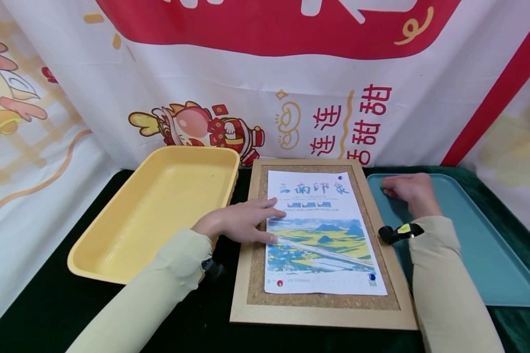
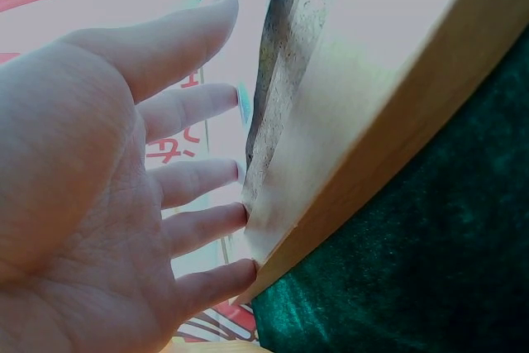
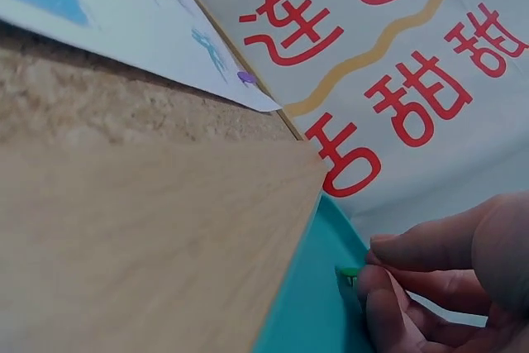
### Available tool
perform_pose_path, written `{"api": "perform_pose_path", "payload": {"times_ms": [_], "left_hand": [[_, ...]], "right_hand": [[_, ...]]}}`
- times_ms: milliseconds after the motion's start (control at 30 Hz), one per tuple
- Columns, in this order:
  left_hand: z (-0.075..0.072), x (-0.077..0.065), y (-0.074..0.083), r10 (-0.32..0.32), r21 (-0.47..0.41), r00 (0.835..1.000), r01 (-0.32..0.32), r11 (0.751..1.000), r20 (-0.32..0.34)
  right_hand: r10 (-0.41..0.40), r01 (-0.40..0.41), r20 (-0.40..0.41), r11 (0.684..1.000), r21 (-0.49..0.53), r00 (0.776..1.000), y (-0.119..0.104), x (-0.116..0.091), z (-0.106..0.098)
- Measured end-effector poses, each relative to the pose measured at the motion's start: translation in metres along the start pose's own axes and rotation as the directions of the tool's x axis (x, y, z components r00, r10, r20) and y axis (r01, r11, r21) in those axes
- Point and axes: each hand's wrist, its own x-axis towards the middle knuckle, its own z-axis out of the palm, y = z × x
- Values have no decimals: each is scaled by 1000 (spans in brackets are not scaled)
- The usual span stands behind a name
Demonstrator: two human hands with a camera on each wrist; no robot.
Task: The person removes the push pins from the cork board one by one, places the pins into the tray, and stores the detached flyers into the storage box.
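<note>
A printed poster [image 1: 318, 196] with a landscape picture lies on a wood-framed cork board [image 1: 331, 301]. My left hand [image 1: 243, 220] is spread over the board's left side, its fingertips resting on the poster's left edge. Over the far left part of the blue-green tray [image 1: 481, 245], my right hand [image 1: 410, 191] has its fingers curled. In the right wrist view, thumb and forefinger pinch a small green push pin [image 3: 350, 274], mostly hidden by the fingers. A dark blue pin [image 1: 340, 177] marks the poster's top right corner, another blue pin [image 1: 372, 277] its bottom right, and a red dot [image 1: 279, 283] its bottom left.
A yellow tray [image 1: 159, 215] stands left of the board, behind my left forearm. The blue-green tray lies close against the board's right side. Dark green cloth [image 1: 194, 318] covers the table, and a printed white and red backdrop [image 1: 229, 78] hangs directly behind.
</note>
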Motion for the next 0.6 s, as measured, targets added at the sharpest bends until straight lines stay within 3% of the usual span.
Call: {"api": "perform_pose_path", "payload": {"times_ms": [333, 600], "left_hand": [[1, -2, 0, 0, -7, 1000, 0, 1000, -7], [0, 0, 1, -1, -6, 1000, 1, 1000, -4]], "right_hand": [[-84, 84, 23, 996, 7, 996, -10, -8, 6], [-201, 201, 103, 980, 9, 974, -19, -17, 16]]}}
